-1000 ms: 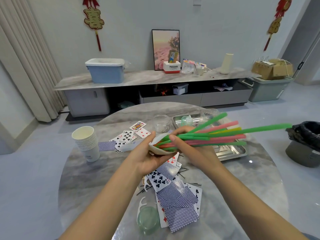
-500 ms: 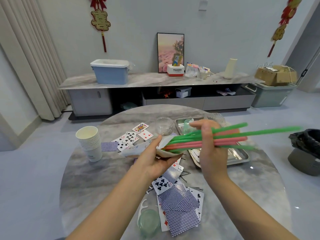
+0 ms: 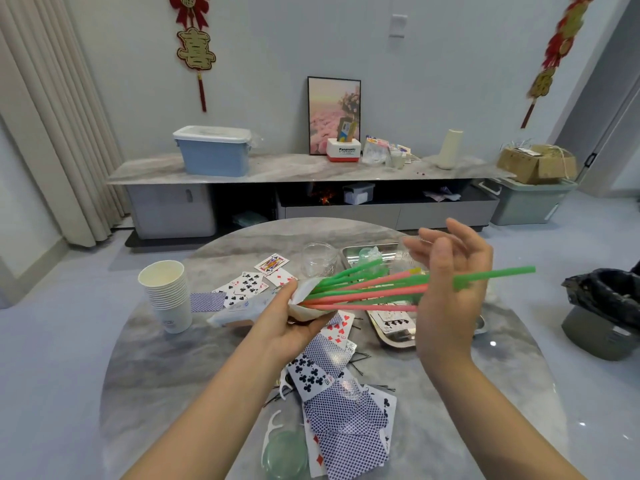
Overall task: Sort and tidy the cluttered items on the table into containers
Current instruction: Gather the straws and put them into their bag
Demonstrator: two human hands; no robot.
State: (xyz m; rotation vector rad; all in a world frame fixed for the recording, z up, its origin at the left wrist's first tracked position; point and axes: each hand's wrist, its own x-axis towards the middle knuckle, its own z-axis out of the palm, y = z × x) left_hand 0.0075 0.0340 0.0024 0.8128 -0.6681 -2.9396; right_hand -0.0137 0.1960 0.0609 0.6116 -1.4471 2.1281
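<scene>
At frame centre, the left hand [image 3: 289,327] grips a tilted paper cup [image 3: 304,301] holding green and pink straws [image 3: 367,289] (fanned rightward). The right hand [image 3: 446,289], fingers spread and holding nothing, hovers across the straws, above the steel tray [image 3: 391,336].

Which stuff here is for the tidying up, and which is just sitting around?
For the tidying:
straws in a paper cup, held by the left hand
playing cards
metal tray
stack of paper cups

Just sitting around:
blue bin
picture frame
cardboard box
</scene>
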